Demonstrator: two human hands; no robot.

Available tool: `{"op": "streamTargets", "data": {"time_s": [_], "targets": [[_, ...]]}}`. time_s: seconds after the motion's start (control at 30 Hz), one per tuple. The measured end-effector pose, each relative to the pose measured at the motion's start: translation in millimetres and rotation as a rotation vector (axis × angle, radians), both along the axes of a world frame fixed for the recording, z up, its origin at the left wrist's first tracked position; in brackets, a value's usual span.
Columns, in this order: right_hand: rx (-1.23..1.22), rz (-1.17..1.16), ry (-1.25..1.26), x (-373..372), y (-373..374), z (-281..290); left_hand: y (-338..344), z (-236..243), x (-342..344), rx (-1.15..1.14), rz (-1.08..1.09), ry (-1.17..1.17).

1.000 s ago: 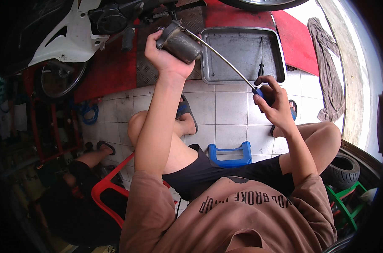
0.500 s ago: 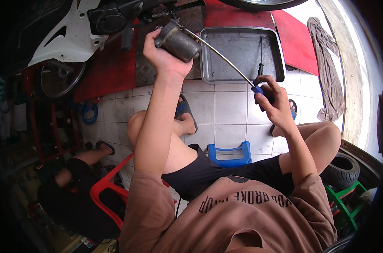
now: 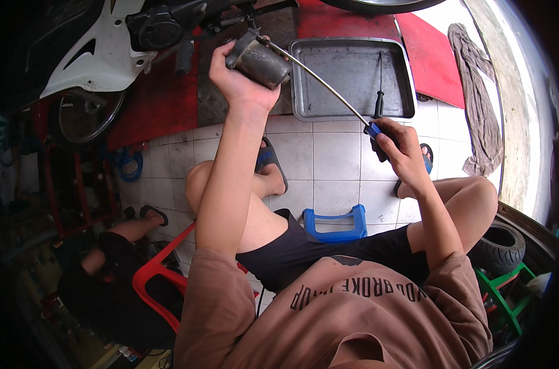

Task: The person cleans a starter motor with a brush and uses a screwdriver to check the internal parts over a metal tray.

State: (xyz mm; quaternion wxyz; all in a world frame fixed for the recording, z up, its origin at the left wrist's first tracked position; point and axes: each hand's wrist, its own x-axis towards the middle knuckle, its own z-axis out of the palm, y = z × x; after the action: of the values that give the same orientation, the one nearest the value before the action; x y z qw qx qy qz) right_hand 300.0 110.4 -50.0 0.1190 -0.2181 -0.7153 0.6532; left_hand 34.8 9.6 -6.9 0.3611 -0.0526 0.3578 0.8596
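Note:
A dark, worn metal canister [image 3: 262,61] is gripped from below by my left hand [image 3: 245,86], tilted over the red and metal platform. My right hand [image 3: 399,144] is closed round the blue and black handle of a long screwdriver [image 3: 328,88]. Its thin shaft runs up and left to the collar at the canister's upper end; the exact contact of the tip is too small to make out. Just beyond my right hand, a second, black-handled screwdriver [image 3: 379,98] lies in a grey metal tray [image 3: 304,111].
A white and black motorbike [image 3: 101,61] stands at the upper left. A grey cloth [image 3: 476,104] lies on the right. Between my legs is a blue plastic stool [image 3: 335,235]. A red chair [image 3: 159,270] and another person's leg [image 3: 128,229] are at the left, a tire [image 3: 502,246] at the right.
The fingers of my right hand have closed further round the screwdriver handle, which has turned slightly. My left hand and the canister have hardly moved.

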Motion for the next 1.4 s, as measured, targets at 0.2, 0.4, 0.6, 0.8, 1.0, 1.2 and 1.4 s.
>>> {"op": "streamTargets", "data": {"time_s": [0.2,0.4,0.6,0.8,1.0,1.2,1.4], "targets": [[-0.014,-0.057,-0.013,-0.9,-0.6,-2.2,-1.1,-2.4,-2.7,-0.012,-0.008,0.025],[0.002,-0.069,-0.004,-0.6,0.3,-2.9,-0.9,-2.8,-2.8,-0.002,0.011,-0.014],[0.055,-0.070,0.010,-1.6,-0.9,-0.2,-1.0,0.8,0.1,0.009,-0.009,-0.014],[0.075,-0.072,0.018,-1.9,-1.1,-0.2,-1.5,3.2,1.7,-0.013,-0.020,-0.014],[0.028,-0.082,0.021,-1.1,-1.8,-0.3,-1.4,-0.3,-0.4,-0.007,-0.034,0.001],[0.035,-0.087,0.016,-0.5,-1.9,-0.3,-1.5,-1.3,-0.6,0.001,-0.046,0.027],[-0.081,-0.074,0.010,0.6,0.5,-4.9,-0.9,-3.0,-0.4,0.020,-0.061,0.010]]}}
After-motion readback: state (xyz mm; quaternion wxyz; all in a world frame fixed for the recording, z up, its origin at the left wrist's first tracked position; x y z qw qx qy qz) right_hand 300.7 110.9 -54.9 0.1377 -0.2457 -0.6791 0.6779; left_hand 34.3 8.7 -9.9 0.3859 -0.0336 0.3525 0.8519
